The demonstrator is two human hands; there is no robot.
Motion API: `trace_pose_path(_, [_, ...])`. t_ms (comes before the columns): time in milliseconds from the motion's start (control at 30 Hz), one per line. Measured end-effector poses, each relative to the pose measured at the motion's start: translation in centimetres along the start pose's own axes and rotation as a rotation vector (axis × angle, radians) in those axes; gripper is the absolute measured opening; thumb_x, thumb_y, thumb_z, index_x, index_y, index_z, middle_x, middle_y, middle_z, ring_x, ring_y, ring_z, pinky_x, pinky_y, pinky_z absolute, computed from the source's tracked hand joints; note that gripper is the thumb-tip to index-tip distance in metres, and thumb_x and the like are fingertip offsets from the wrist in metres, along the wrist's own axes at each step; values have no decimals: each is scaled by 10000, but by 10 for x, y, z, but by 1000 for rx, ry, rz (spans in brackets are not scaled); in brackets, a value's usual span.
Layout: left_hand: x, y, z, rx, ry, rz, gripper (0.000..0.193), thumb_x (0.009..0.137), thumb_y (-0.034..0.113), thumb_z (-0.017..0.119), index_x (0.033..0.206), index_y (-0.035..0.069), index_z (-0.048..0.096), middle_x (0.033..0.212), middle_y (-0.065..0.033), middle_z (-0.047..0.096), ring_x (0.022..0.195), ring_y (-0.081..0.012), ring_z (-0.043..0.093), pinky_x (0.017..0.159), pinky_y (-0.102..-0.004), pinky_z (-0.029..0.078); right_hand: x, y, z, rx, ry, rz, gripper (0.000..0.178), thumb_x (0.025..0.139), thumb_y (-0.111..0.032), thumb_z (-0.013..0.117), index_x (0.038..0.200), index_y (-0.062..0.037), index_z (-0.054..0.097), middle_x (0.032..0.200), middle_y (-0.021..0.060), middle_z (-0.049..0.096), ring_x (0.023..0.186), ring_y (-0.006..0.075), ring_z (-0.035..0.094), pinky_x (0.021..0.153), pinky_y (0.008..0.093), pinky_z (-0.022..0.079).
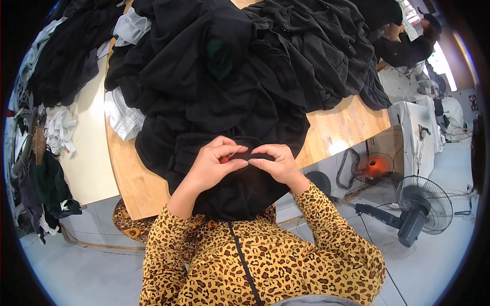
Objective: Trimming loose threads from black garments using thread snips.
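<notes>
A black garment (235, 196) of soft cloth hangs over the near table edge and down toward my lap. Its edge is pinched between thumb and fingers of my left hand (214, 159). My right hand (277, 162) grips the same edge close by, so a short folded strip of cloth spans the two hands. A small red thing (223, 159) shows in my left hand, mostly hidden by the fingers; its kind cannot be made out. Beyond my hands lies a large heap of black garments (194, 76), with a dark green patch (218, 57) of cloth in it.
The heap rests on a wooden table (344, 125). White cloth (122, 115) sticks out at its left edge. Farther left are a pale board (89, 137) and hanging dark clothes (51, 178). At the right stand a grey fan (421, 209) and an orange-centred fan (375, 167). Another person's dark sleeve (408, 51) shows at far right.
</notes>
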State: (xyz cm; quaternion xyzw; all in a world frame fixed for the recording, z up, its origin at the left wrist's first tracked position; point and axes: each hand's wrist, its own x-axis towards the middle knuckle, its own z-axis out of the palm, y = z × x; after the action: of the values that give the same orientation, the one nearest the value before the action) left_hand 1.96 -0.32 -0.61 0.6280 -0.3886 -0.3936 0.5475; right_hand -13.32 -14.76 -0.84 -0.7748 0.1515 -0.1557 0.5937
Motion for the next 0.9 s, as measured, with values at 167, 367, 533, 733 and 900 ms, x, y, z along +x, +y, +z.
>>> trace_pose_path(167, [-1, 15, 12, 282, 70, 228, 169, 769, 85, 727, 910, 15, 667, 861, -47, 560, 632, -156, 563, 563, -267, 455, 3, -7, -3, -42, -54, -22, 174, 751, -61, 707, 890, 33, 662, 777, 94, 683, 680, 110, 639, 631, 236, 492])
trace_pose_path(367, [7, 25, 13, 305, -20, 138, 85, 825, 65, 649, 830, -2, 597, 859, -102, 571, 689, -278, 602, 597, -345, 464, 3, -6, -5, -45, -79, -43, 176, 732, -49, 700, 890, 21, 667, 788, 101, 686, 695, 134, 655, 644, 243, 499])
trace_pose_path(533, [12, 15, 16, 212, 2, 127, 96, 852, 55, 627, 826, -25, 581, 786, -61, 528, 635, -147, 489, 579, -275, 408, 3, -3, -5, 35, -86, 60, 183, 729, -59, 713, 885, 25, 667, 792, 80, 688, 701, 100, 634, 653, 233, 492])
trace_pose_path(733, [15, 7, 16, -118, 1, -114, 107, 881, 91, 606, 831, 1, 578, 741, 12, 507, 624, -74, 432, 568, -239, 378, 4, -7, -5, 107, -71, 218, 174, 746, -63, 719, 875, 40, 666, 767, 28, 664, 699, 55, 578, 644, 205, 468])
trace_pose_path(900, [14, 7, 10, -400, -4, -332, 126, 901, 121, 601, 839, 14, 578, 720, 53, 512, 645, -41, 430, 584, -216, 380, 3, -3, -5, 152, -73, 253, 173, 755, -74, 730, 876, 35, 670, 741, -5, 638, 679, 36, 560, 620, 189, 453])
